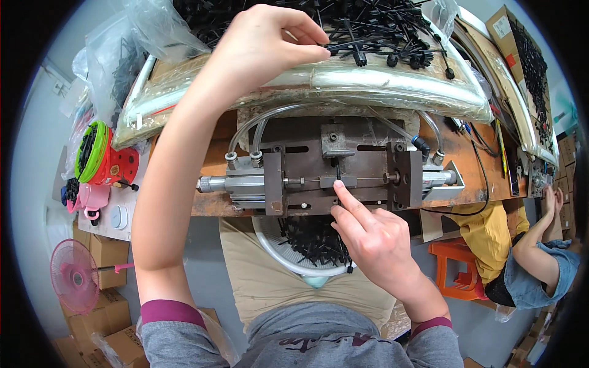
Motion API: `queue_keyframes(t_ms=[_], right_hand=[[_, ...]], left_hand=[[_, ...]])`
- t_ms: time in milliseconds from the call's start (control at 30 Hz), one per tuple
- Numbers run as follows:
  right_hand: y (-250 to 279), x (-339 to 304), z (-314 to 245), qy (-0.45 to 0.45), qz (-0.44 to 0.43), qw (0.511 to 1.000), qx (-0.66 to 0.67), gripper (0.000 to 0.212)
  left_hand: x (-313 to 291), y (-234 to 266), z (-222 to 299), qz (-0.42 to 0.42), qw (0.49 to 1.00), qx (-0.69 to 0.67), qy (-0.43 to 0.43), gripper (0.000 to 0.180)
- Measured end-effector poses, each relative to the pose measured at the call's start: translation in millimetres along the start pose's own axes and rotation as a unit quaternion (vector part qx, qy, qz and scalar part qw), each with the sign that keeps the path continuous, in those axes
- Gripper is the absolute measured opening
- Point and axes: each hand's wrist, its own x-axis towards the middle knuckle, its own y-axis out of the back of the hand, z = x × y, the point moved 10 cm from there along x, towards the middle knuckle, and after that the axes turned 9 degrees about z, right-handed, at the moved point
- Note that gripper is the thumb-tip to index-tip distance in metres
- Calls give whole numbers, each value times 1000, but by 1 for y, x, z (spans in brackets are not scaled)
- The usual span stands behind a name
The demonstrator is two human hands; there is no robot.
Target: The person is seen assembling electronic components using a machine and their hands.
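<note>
My left hand (270, 43) reaches over the near edge of a pile of black plastic stems (380, 30). Its thumb and fingers come together at the stems, and what lies between them is hidden. At the clamping fixture (362, 156), my right hand (377, 242) stretches its index finger onto the small metal block (348, 181) in the middle. A thin black stem (337, 167) stands in the fixture there, between two metal rods. The other right fingers are curled in around what seems to be the same stem, whose knobbed end (350, 268) shows below the hand.
A white basket (265, 242) of black stems sits at my lap. Air cylinders (245, 184) and clear hoses (248, 126) flank the fixture. Red and green baskets (110, 162) and a pink fan (75, 276) are left. Right, another person (540, 264) works by an orange stool (451, 267).
</note>
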Motion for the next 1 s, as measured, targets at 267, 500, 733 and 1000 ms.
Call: queue_keyframes(t_ms=[267, 500, 733, 1000], right_hand=[[67, 70, 32, 56, 171, 983, 39, 20], [34, 191, 81, 189, 66, 956, -216, 58], [-33, 229, 99, 162, -145, 954, -207, 70], [-24, 221, 87, 161, -130, 964, -167, 54]], left_hand=[[-74, 56, 7, 125, 980, -73, -134, 12], [-148, 21, 23, 98, 971, -68, -207, 34], [-185, -38, 0, 33, 984, -102, -145, 30], [-202, -67, -6, 90, 977, 8, -195, 27]])
